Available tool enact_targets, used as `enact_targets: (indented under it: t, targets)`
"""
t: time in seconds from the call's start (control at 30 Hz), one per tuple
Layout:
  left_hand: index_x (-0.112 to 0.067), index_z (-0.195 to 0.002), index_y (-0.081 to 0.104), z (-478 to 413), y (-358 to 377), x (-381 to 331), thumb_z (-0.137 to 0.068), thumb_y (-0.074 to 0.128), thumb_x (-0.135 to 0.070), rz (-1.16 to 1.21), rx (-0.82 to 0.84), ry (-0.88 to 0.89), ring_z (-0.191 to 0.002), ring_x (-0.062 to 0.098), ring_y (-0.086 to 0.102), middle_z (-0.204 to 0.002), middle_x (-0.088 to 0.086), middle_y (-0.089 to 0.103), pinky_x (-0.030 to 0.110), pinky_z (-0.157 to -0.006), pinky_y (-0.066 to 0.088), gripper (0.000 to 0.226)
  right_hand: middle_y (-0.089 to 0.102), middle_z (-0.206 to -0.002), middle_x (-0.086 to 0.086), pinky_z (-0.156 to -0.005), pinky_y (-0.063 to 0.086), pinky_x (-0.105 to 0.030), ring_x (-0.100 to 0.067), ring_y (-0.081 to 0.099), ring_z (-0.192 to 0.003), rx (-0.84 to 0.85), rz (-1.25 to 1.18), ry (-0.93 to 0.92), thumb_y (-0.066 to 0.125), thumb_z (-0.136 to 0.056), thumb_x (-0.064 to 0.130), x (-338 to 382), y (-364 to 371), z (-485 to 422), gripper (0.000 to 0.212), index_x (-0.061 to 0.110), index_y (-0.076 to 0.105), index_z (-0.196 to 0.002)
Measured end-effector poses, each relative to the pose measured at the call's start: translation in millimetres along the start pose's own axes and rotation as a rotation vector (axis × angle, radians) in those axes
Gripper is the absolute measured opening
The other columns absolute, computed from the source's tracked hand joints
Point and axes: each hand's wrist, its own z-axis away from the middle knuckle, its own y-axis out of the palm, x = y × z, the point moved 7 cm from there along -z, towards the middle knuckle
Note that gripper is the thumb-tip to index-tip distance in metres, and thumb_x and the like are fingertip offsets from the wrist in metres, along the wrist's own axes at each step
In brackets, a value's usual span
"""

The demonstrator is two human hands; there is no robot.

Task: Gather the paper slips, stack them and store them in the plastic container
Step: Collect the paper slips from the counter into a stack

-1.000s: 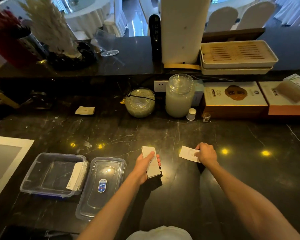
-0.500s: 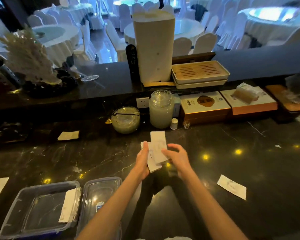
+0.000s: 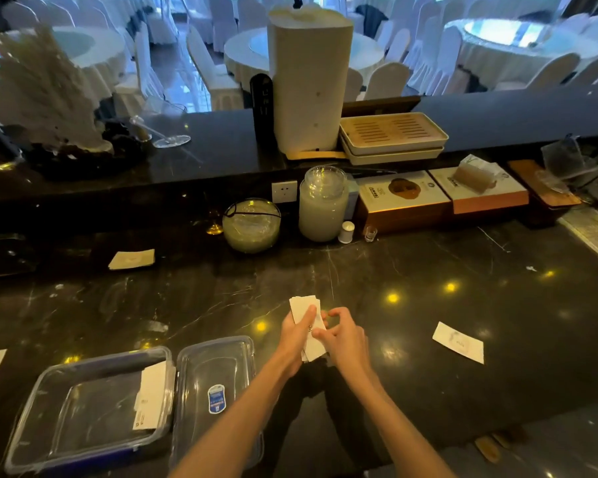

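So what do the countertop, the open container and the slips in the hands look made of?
Countertop: dark polished stone, probably marble; pale veins and mirror-like lamp reflections.
Container: clear hard plastic; the counter shows through its walls, blue trim at the base.
Stack of slips, between left hand and right hand: thin matte white paper, faintly printed.

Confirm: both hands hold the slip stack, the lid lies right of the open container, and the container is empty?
Not empty. The head view shows slips leaning against the right wall of the container. The rest holds: both hands, left and right, hold the stack; the lid lies right.
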Motion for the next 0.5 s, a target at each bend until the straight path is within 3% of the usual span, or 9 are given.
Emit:
enact_targets:
  t: [0.17, 0.27, 0.33, 0.4, 0.5]
  targets:
    - [-0.015, -0.127, 0.058, 8, 2, 15, -0.095, 0.062, -0.030, 0.069, 0.010, -0.012, -0.084, 0.021, 0.075, -0.098, 0.007, 0.078, 0.035, -0.069, 0.059, 0.035, 0.067, -0.119, -0.001, -0.083, 0.054, -0.035, -0.021, 0.068, -0.105, -0.053, 0.330, -0.006, 0.068, -0.080, 0.057, -13, -2, 10, 0.068, 0.026, 0.038, -0.133]
    - [-0.015, -0.128, 0.055, 8, 12, 14, -0.095, 0.063, -0.027, 0.130, 0.022, -0.038, -0.082, 0.022, 0.074, -0.099, 0.010, 0.076, 0.036, -0.070, 0.060, 0.036, 0.064, -0.126, 0.002, -0.089, 0.050, -0.038, -0.020, 0.064, -0.112, -0.078, 0.355, -0.006, 0.055, -0.080, 0.070, -24, -12, 15, 0.071, 0.030, 0.036, -0.136]
    - [-0.016, -0.129, 0.055, 8, 23, 10, -0.095, 0.064, -0.022, 0.189, 0.023, -0.041, -0.080, 0.023, 0.073, -0.099, 0.012, 0.074, 0.036, -0.068, 0.061, 0.036, 0.067, -0.117, 0.006, -0.090, 0.052, -0.038, -0.015, 0.066, -0.106, -0.058, 0.290, -0.007, 0.049, -0.080, 0.073, -33, -18, 14, 0.073, 0.032, 0.036, -0.138]
    - [-0.020, -0.127, 0.057, 9, 37, 5, -0.096, 0.062, -0.020, 0.243, 0.027, -0.031, -0.080, 0.023, 0.072, -0.098, 0.012, 0.072, 0.036, -0.068, 0.061, 0.032, 0.070, -0.100, 0.010, -0.084, 0.057, -0.037, -0.009, 0.067, -0.092, -0.029, 0.202, -0.025, 0.048, -0.082, 0.072, -41, -24, 13, 0.069, 0.033, 0.038, -0.139]
    - [-0.026, -0.123, 0.060, 7, 60, 0, -0.096, 0.061, -0.019, 0.269, 0.028, -0.012, -0.083, 0.023, 0.069, -0.098, 0.011, 0.071, 0.037, -0.073, 0.060, 0.028, 0.070, -0.089, 0.012, -0.076, 0.060, -0.033, -0.005, 0.068, -0.079, -0.055, 0.195, -0.117, 0.045, -0.087, 0.068, -43, -41, 11, 0.062, 0.033, 0.040, -0.138]
